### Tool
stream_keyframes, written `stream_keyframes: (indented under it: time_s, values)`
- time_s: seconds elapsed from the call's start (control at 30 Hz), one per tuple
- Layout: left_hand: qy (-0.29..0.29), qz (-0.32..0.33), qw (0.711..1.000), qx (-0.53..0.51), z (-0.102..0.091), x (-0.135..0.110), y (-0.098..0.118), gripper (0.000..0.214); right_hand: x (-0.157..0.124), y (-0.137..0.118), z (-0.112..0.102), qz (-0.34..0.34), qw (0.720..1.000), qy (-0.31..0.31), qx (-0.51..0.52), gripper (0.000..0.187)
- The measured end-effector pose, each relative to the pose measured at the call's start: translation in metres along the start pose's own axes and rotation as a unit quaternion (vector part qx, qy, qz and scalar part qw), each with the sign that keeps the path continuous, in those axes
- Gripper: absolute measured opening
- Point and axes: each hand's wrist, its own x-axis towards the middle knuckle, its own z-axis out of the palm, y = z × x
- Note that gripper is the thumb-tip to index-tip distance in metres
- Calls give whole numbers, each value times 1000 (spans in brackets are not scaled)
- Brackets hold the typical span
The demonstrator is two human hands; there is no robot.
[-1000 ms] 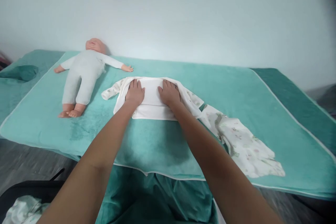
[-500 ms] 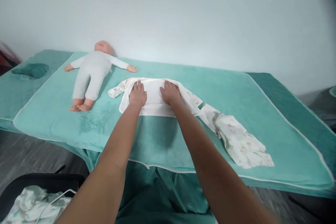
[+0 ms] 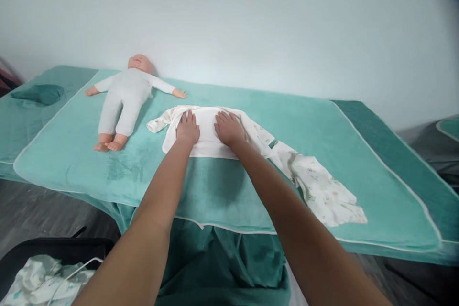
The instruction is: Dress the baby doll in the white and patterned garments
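Observation:
A small white baby shirt [image 3: 209, 126] with printed sleeves lies spread on the green bed cover [image 3: 222, 191], its inner side showing. My left hand [image 3: 188, 129] rests flat on the left part of the cloth, fingers stretched out. On the right part lies my right hand [image 3: 228, 128], also flat with its fingers extended. To the right, a pair of printed baby pants [image 3: 322, 184] touches or nearly touches the shirt's lower right corner. Left of the shirt, a baby doll [image 3: 125, 95] in a white body lies on its back with arms out.
A white wall [image 3: 229, 28] runs along the bed's far side. At the lower left, a black chair [image 3: 57, 245] holds crumpled printed cloth [image 3: 39, 279] and a white hanger [image 3: 84, 265]. A dark green bundle [image 3: 39, 94] lies at the bed's left end.
My right hand has slid slightly left across the shirt, its fingers now more spread. My left hand stays in nearly the same place. The view has shifted a little.

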Motion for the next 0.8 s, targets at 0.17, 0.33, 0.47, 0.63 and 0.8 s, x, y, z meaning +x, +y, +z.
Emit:
stream_keyframes:
  time_s: [0.17,0.33,0.47,0.63,0.8]
  values:
    - [-7,-2,1000,-2,0,2,0,68,-7,-6,-7,-30,999,-26,33,51]
    - [0,0,1000,-1,0,1,-1,66,-30,-20,-14,-27,998,-20,55,53]
    - [-2,2,1000,0,-2,-1,-1,67,-75,-39,-14,-33,995,-1,92,54]
    - [-7,8,1000,3,-3,-1,-1,68,-135,-62,-21,-50,963,19,264,60]
    - [-19,14,999,25,-3,1,-3,67,-164,-112,-113,-178,878,-8,445,57]
